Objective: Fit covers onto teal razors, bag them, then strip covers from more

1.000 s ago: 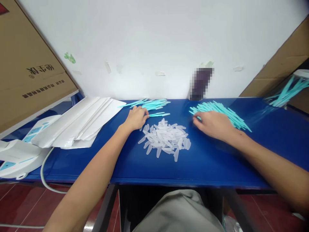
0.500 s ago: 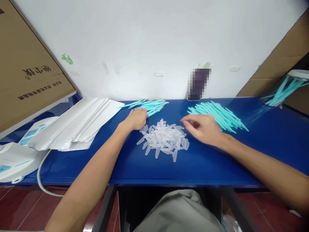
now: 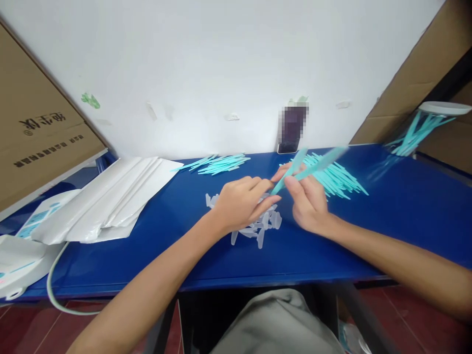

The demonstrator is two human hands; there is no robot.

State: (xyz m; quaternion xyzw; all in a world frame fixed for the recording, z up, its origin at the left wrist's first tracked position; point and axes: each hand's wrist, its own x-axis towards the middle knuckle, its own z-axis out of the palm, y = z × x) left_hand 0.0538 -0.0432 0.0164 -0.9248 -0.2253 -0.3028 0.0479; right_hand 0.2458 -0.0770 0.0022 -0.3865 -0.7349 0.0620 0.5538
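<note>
My left hand (image 3: 245,201) is closed on the lower ends of turquoise sticks (image 3: 295,172), above a pile of translucent white pieces (image 3: 273,220). My right hand (image 3: 308,196) pinches the same sticks farther up, and their top ends are blurred. Two sticks can be made out, spreading up and to the right. Behind my right hand lies a large heap of turquoise sticks (image 3: 341,179). A smaller heap of such sticks (image 3: 224,164) rests by the wall, left of centre. My left hand and forearm hide part of the white pile.
White plastic bags (image 3: 110,196) and a white device with a cable (image 3: 29,255) are on the left of the blue table (image 3: 165,260). A pixelated phone (image 3: 292,128) leans on the wall. A clear jar (image 3: 416,130) with turquoise sticks stands right. Cardboard (image 3: 47,113) rises at left.
My left hand has moved right from the small stick heap to meet my right hand. Both hands now hold turquoise sticks between them. The view has shifted slightly.
</note>
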